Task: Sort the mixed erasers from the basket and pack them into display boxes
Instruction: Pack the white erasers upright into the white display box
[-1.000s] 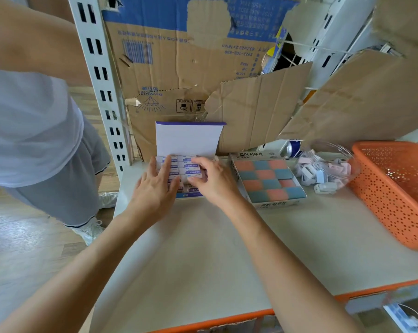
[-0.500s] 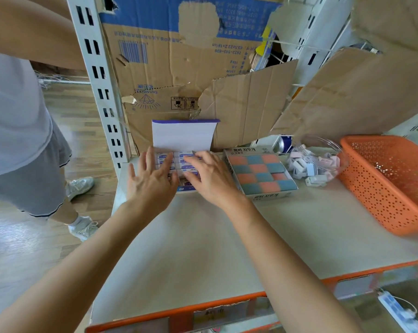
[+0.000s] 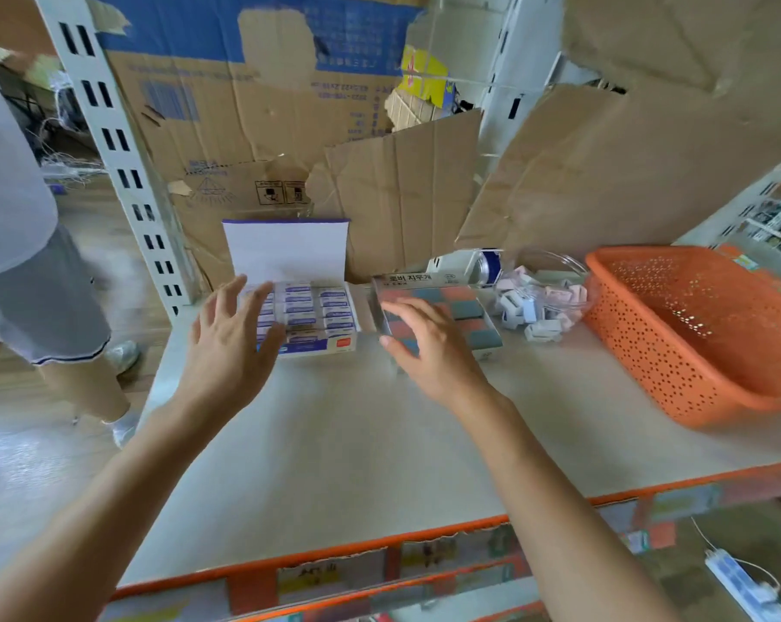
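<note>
Torn cardboard (image 3: 402,181) behind, orange basket (image 3: 648,352) right, clear bowl (image 3: 574,276) beside

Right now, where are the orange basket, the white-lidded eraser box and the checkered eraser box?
orange basket (image 3: 648,352), head view, perforated near wall
white-lidded eraser box (image 3: 285,251), head view, raised lid
checkered eraser box (image 3: 408,279), head view, printed back rim

Both hands have come off the blue-and-white eraser box (image 3: 321,318), where they were pressing on the packed rows. The left hand (image 3: 231,347) is now raised over the box's left end with its fingers spread. The right hand (image 3: 429,347) has moved to the right and hovers, fingers loosely extended, over the near-left corner of the checkered eraser box (image 3: 471,309).
</note>
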Available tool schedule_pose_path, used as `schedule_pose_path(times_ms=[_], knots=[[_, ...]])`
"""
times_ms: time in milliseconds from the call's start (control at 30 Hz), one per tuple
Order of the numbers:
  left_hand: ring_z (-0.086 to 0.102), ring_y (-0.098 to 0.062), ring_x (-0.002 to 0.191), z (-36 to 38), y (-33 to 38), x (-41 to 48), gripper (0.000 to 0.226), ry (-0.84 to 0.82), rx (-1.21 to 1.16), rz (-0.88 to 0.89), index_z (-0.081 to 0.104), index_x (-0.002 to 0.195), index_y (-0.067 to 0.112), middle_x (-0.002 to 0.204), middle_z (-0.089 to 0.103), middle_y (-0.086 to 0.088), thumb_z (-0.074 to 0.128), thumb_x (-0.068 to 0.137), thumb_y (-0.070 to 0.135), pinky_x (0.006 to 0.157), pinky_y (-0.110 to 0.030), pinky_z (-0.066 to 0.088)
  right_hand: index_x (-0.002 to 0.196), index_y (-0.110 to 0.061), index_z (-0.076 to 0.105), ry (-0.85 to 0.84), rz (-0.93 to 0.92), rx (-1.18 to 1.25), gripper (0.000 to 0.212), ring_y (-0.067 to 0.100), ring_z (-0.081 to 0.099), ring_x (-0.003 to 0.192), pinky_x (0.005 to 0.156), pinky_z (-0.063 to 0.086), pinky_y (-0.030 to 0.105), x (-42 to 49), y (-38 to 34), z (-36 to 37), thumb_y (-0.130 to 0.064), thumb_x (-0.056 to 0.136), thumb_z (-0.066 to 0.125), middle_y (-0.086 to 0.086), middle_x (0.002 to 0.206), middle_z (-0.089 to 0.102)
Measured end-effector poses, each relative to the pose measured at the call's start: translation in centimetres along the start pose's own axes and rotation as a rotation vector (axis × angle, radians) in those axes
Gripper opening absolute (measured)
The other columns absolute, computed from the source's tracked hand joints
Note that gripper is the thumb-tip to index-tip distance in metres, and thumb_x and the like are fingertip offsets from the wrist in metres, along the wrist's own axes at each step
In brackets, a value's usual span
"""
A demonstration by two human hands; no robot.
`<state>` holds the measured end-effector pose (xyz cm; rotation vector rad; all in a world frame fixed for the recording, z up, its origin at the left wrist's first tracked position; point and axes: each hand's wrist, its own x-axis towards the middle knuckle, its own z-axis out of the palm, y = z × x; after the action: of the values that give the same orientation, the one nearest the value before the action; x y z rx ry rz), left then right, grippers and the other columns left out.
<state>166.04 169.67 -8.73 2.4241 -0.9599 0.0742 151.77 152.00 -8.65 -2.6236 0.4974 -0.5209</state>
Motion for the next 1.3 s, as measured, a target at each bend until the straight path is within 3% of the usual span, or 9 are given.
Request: schedule_pose_path(times_ms=[133, 467, 667, 800, 967, 1067, 1133, 1300], knots=[[0.018, -0.031, 0.139, 0.8, 2.6, -1.2, 0.051, -0.036, 0.058, 0.062, 0.037, 0.14, 0.018, 0.151, 0.026, -0.01, 0.049, 0.092, 0.031, 0.112, -0.046, 0.015, 0.137, -0.013, 0.045, -0.036, 0.017, -0.086, 0.045, 0.023, 0.037, 0.131, 0.106, 0.025, 0.032, -1.0, 2.6, -1.4, -0.029, 0.094, 0.051, 0.007, 0.141, 0.043], [0.031, -0.037, 0.132, 3.4, 8.8, -3.4, 0.054, -0.062, -0.008, 0.118, 0.042, 0.137, 0.015, 0.146, 0.034, -0.014, 0.055, 0.088, 0.031, 0.107, -0.05, 0.027, 0.135, -0.011, 0.048, -0.027, 0.036, -0.16, 0.059, 0.029, 0.041, 0.13, 0.105, 0.029, 0.038, -4.8, 5.1, -5.3, -0.041, 0.085, 0.039, 0.016, 0.14, 0.044], [0.024, -0.03, 0.137, 4.1, 12.0, -3.5, 0.057, -0.112, -0.033, 0.212, 0.031, 0.143, 0.02, 0.151, 0.025, -0.008, 0.047, 0.091, 0.036, 0.11, -0.048, 0.025, 0.137, -0.014, 0.045, -0.016, 0.063, -0.214, 0.048, 0.027, 0.035, 0.133, 0.109, 0.023, 0.034, -7.5, 5.3, -7.9, -0.033, 0.094, 0.049, 0.013, 0.145, 0.038], [0.019, -0.028, 0.139, 4.6, 13.8, -3.6, 0.057, -0.177, -0.072, 0.234, 0.025, 0.145, 0.023, 0.154, 0.019, -0.005, 0.044, 0.092, 0.036, 0.112, -0.045, 0.021, 0.132, -0.011, 0.051, 0.049, 0.049, -0.217, 0.046, 0.029, 0.04, 0.13, 0.108, 0.027, 0.034, -9.4, 5.1, -9.8, -0.031, 0.09, 0.051, 0.015, 0.14, 0.045], [0.026, -0.025, 0.136, 5.2, 17.2, -3.8, 0.054, -0.182, -0.179, 0.319, 0.031, 0.142, 0.022, 0.151, 0.025, -0.003, 0.045, 0.092, 0.034, 0.109, -0.042, 0.026, 0.126, -0.014, 0.056, 0.169, 0.092, -0.225, 0.047, 0.024, 0.047, 0.125, 0.105, 0.031, 0.032, -10.7, 7.3, -13.7, -0.039, 0.088, 0.046, 0.008, 0.133, 0.053], [0.031, -0.025, 0.134, 6.0, 19.1, -3.8, 0.053, -0.165, -0.23, 0.354, 0.035, 0.141, 0.02, 0.148, 0.031, -0.004, 0.047, 0.09, 0.033, 0.106, -0.041, 0.031, 0.126, -0.014, 0.057, 0.236, 0.172, -0.237, 0.044, 0.024, 0.049, 0.122, 0.102, 0.033, 0.034, -11.7, 10.3, -16.6, -0.035, 0.088, 0.05, 0.006, 0.132, 0.053], [0.034, -0.024, 0.131, 6.8, 20.6, -3.7, 0.053, -0.14, -0.245, 0.361, 0.037, 0.14, 0.019, 0.146, 0.034, -0.002, 0.047, 0.09, 0.034, 0.104, -0.036, 0.032, 0.127, -0.013, 0.056, 0.274, 0.224, -0.254, 0.04, 0.026, 0.049, 0.121, 0.102, 0.037, 0.04, -12.4, 13.1, -18.6, -0.028, 0.09, 0.055, 0.007, 0.133, 0.052], [0.039, -0.016, 0.126, 10.1, 25.9, -3.1, 0.047, -0.062, -0.35, 0.356, 0.042, 0.136, 0.016, 0.14, 0.042, 0.0, 0.05, 0.093, 0.03, 0.095, -0.011, 0.022, 0.126, -0.012, 0.056, 0.287, 0.321, -0.322, 0.04, 0.026, 0.049, 0.121, 0.1, 0.038, 0.04, -12.8, 21.1, -23.4, -0.024, 0.088, 0.06, 0.006, 0.129, 0.055]])
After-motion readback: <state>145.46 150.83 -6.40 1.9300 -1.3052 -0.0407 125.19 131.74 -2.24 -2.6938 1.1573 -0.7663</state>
